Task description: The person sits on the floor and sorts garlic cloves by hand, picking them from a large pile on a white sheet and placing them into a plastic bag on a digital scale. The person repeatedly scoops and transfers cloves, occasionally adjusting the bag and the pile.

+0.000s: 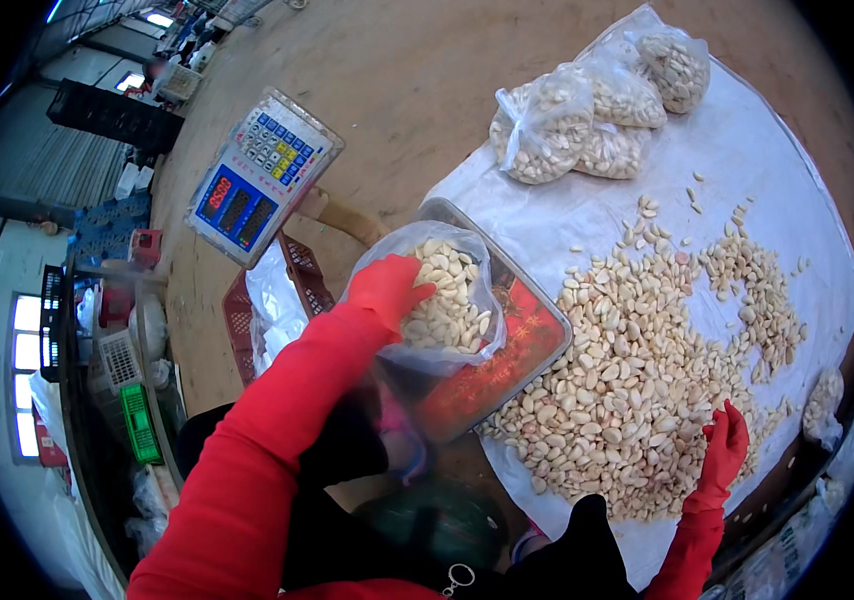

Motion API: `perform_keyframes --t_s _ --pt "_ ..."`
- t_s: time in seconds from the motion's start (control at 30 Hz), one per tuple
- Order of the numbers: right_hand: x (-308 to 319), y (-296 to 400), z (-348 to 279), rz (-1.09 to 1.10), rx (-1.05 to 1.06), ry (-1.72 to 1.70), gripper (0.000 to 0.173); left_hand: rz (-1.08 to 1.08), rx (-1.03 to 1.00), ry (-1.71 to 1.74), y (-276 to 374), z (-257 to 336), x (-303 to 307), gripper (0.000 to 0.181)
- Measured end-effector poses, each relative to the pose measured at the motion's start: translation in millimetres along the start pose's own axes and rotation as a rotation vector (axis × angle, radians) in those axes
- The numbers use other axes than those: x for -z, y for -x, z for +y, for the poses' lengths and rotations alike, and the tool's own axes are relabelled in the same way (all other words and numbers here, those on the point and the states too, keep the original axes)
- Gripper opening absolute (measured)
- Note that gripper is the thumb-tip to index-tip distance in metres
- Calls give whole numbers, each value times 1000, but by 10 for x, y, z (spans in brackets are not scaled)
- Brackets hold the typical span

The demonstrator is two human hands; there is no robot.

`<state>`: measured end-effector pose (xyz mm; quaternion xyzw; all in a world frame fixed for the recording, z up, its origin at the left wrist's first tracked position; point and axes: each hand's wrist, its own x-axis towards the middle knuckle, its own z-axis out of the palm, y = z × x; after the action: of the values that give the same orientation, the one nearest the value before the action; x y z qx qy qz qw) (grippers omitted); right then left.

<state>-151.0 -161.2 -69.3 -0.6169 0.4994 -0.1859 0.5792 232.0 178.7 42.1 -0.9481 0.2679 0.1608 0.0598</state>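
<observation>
My left hand [394,292], in a red glove, is at the rim of a clear plastic bag [493,341] full of peeled garlic cloves [449,281]; whether it grips the bag or cloves is unclear. That bag stands on the metal platform of a digital scale [464,397], whose lit display panel [258,176] is raised beyond it. My right hand [727,442], gloved in red too, is over the right side of a wide heap of loose garlic cloves [622,375] on a white sheet [787,202]. No held item shows in its partly curled fingers.
Several filled, closed bags [547,124] of cloves are at the sheet's far edge. Another small bag [823,409] lies at the right edge. A brown plastic crate [307,270] with white plastic in it stands below the display. Shelving with baskets [140,424] is at the left.
</observation>
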Motion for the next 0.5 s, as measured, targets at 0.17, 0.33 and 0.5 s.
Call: perform_keyframes --t_s 0.17,0.33,0.5 --pt "3 26 1 -31 -4 11 28 65 21 88 -91 -276 -411 31" --pt "-123 30 -31 -22 -16 33 27 -171 421 1209 23 -191 -82 32" --pt "-223 1 -18 -34 24 49 26 -320 308 1542 191 65 202 36"
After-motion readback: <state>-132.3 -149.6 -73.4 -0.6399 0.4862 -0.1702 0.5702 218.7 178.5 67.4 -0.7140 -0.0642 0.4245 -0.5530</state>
